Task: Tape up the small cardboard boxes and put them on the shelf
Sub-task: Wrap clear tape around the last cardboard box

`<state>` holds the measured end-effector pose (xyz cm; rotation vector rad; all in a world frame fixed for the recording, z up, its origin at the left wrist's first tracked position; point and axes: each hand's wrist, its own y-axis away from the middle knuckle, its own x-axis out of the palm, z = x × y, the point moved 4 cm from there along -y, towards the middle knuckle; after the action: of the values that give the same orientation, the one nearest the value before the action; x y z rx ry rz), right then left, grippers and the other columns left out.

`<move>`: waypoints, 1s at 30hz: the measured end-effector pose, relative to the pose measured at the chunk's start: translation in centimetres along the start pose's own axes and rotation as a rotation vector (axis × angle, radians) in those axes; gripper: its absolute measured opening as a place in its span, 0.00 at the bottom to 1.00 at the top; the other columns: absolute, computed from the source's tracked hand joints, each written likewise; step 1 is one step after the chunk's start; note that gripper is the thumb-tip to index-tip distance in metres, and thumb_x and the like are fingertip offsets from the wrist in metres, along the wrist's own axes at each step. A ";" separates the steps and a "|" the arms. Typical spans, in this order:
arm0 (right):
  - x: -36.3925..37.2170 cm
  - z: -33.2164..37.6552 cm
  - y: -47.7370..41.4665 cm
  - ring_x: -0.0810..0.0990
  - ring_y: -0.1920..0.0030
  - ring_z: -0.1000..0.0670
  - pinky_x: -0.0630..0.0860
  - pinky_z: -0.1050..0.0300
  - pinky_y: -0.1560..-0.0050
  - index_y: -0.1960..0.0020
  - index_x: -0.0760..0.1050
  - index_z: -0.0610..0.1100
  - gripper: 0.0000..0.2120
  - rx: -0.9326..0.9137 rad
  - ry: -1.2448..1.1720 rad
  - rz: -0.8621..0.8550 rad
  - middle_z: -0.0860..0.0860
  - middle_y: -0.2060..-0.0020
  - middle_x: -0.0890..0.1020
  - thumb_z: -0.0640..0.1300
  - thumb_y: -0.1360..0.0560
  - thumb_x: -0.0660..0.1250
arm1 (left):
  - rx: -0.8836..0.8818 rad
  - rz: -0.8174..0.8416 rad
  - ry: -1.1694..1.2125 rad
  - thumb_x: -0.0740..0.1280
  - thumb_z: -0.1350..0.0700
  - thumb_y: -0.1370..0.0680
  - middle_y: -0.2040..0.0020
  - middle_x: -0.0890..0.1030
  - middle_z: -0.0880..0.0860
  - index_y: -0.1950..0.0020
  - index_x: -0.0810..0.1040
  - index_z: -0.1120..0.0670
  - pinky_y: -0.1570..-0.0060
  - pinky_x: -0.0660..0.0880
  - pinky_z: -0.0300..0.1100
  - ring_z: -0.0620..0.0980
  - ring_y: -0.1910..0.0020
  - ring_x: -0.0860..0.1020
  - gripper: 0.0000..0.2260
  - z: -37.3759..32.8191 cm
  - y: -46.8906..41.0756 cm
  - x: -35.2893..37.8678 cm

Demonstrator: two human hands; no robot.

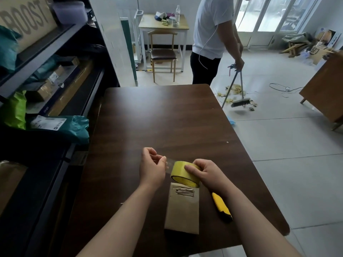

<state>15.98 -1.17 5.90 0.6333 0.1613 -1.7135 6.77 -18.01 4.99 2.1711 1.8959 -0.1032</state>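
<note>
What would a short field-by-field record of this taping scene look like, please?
left hand: pinches the tape end, which stretches from the roll
right hand: grips the yellow tape roll over the box's far end
cardboard box: flat on the table, torn patch on top
utility knife: on the table, right of the box
shelf: left of the table, holding parcels
background: another person sweeps the floor with a broom
</note>
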 end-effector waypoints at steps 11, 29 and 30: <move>-4.4 -3.6 3.0 0.75 0.67 0.57 0.71 0.63 0.67 0.62 0.81 0.44 0.14 0.080 0.086 -0.162 0.51 0.67 0.80 0.55 0.30 0.74 | -0.214 -0.021 0.193 0.69 0.69 0.25 0.60 0.75 0.59 0.57 0.62 0.52 0.59 0.77 0.48 0.51 0.69 0.74 0.18 3.6 0.2 0.8; -2.5 -12.3 2.0 0.78 0.56 0.52 0.77 0.52 0.57 0.58 0.79 0.49 0.12 0.368 0.237 -0.099 0.53 0.59 0.80 0.58 0.29 0.71 | -0.263 0.009 -0.108 0.75 0.66 0.30 0.61 0.82 0.59 0.58 0.64 0.52 0.59 0.80 0.55 0.58 0.62 0.82 0.20 10.2 0.3 2.3; -2.3 -12.4 1.9 0.77 0.56 0.52 0.75 0.54 0.59 0.59 0.78 0.50 0.12 0.368 0.254 -0.089 0.53 0.59 0.79 0.58 0.29 0.71 | -0.271 0.002 -0.120 0.76 0.65 0.30 0.62 0.83 0.58 0.57 0.65 0.52 0.58 0.81 0.56 0.58 0.61 0.83 0.20 10.5 0.3 2.3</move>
<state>22.04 5.78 -2.95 1.1322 0.0514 -1.7590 8.64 -18.36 -5.59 1.9424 1.7303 0.0233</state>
